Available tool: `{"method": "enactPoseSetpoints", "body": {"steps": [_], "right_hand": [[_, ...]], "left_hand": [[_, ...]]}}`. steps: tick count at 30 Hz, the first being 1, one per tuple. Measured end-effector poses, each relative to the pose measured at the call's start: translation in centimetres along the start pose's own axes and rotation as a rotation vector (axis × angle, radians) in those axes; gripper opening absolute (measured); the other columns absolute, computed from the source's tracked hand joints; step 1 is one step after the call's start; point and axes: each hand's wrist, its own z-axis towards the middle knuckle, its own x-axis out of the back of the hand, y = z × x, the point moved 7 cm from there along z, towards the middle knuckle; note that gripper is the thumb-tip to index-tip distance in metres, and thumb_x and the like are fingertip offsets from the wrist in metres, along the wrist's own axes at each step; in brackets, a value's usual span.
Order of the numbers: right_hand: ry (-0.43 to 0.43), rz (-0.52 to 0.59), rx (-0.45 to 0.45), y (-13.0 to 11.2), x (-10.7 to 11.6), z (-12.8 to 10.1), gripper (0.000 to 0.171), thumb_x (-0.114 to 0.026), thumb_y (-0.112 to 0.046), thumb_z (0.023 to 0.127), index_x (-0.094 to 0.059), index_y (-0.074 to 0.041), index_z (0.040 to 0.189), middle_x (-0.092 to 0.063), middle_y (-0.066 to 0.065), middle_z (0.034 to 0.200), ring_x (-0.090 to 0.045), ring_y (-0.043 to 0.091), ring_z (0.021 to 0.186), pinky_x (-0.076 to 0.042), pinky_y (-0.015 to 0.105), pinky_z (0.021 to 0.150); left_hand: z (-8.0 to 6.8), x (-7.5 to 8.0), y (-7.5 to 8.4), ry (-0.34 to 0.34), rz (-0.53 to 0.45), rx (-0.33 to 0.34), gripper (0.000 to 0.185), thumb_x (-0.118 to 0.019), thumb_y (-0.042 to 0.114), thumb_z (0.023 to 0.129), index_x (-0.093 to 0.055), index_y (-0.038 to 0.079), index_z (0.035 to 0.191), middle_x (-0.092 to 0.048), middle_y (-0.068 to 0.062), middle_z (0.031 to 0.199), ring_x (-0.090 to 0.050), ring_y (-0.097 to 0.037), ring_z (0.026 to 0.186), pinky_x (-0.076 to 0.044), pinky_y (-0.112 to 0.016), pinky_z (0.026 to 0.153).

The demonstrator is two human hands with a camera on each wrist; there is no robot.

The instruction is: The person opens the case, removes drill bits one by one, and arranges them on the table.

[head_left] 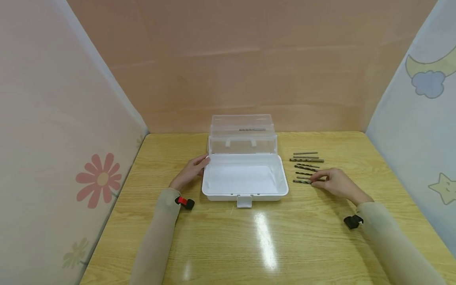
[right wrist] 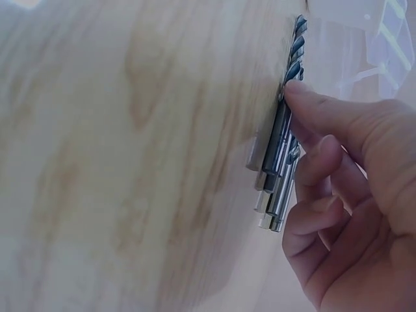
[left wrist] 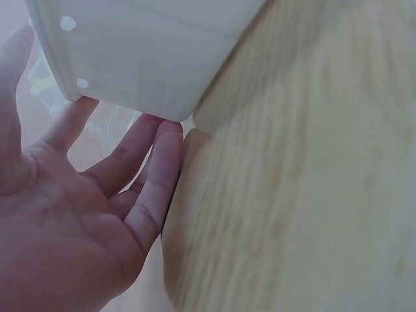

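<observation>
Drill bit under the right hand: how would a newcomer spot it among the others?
Right of the open white box a row of drill bits lies on the wooden table. It is the nearest one, the only bit the right hand touches.

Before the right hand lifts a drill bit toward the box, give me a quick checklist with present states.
1. Box lid open: ok.
2. Box tray free of things: ok.
3. Left hand steadying the box's left side, fingers straight: ok.
4. Right hand on the nearest drill bit: ok, fingertips touch it.
5. Firm pinch on the bit: cannot tell.
6. Other drill bits lying apart in a row: ok.
</observation>
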Motion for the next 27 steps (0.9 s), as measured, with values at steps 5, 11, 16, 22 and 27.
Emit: {"method": "enactPoseSetpoints", "body": {"steps": [5,11,16,22,27], "right_hand": [[-0.011,0.008,0.003,-0.2,0.1,0.0,0.017,-0.081,-0.022,0.097,-0.083,-0.014,0.111,-0.081,0.010,0.110,-0.048,0.007,0.062,-0.042,0.027,0.058],[-0.014,0.034,-0.013,-0.3,0.5,0.0,0.018,-0.078,-0.022,0.099,-0.082,-0.012,0.114,-0.080,0.012,0.111,-0.048,0.009,0.059,-0.042,0.028,0.054],[0.001,0.023,-0.013,-0.9,1.3,0.2,0.019,-0.076,-0.023,0.101,-0.082,-0.011,0.115,-0.080,0.014,0.110,-0.048,0.010,0.058,-0.043,0.028,0.052],[0.023,0.033,-0.029,-2.2,3.2,0.6,0.031,-0.072,-0.032,0.104,-0.080,-0.008,0.121,-0.075,0.018,0.094,-0.048,0.014,0.056,-0.042,0.031,0.050],[0.078,0.027,-0.003,-3.8,5.4,1.2,0.031,-0.071,-0.033,0.105,-0.079,-0.008,0.122,-0.075,0.012,0.092,-0.045,0.015,0.057,-0.038,0.031,0.049]], "left_hand": [[0.1,0.0,-0.1,-0.005,-0.002,-0.013,0.074,-0.047,0.059,0.111,-0.030,0.018,0.170,-0.056,-0.023,0.154,-0.073,-0.023,0.102,-0.052,-0.051,0.111],[0.1,0.1,-0.2,0.003,0.000,-0.003,0.074,-0.046,0.060,0.110,-0.031,0.019,0.170,-0.057,-0.022,0.154,-0.073,-0.025,0.103,-0.049,-0.054,0.115],[-0.1,0.1,-0.1,0.011,0.001,0.006,0.073,-0.046,0.061,0.110,-0.032,0.020,0.169,-0.058,-0.021,0.153,-0.072,-0.026,0.103,-0.046,-0.056,0.117],[0.0,-0.1,0.1,0.013,0.001,0.003,0.074,-0.047,0.062,0.110,-0.033,0.020,0.169,-0.058,-0.020,0.152,-0.072,-0.025,0.102,-0.045,-0.056,0.118],[-0.1,0.0,0.1,0.011,0.012,0.004,0.073,-0.046,0.061,0.110,-0.032,0.019,0.169,-0.058,-0.021,0.152,-0.072,-0.024,0.101,-0.047,-0.055,0.116]]}}
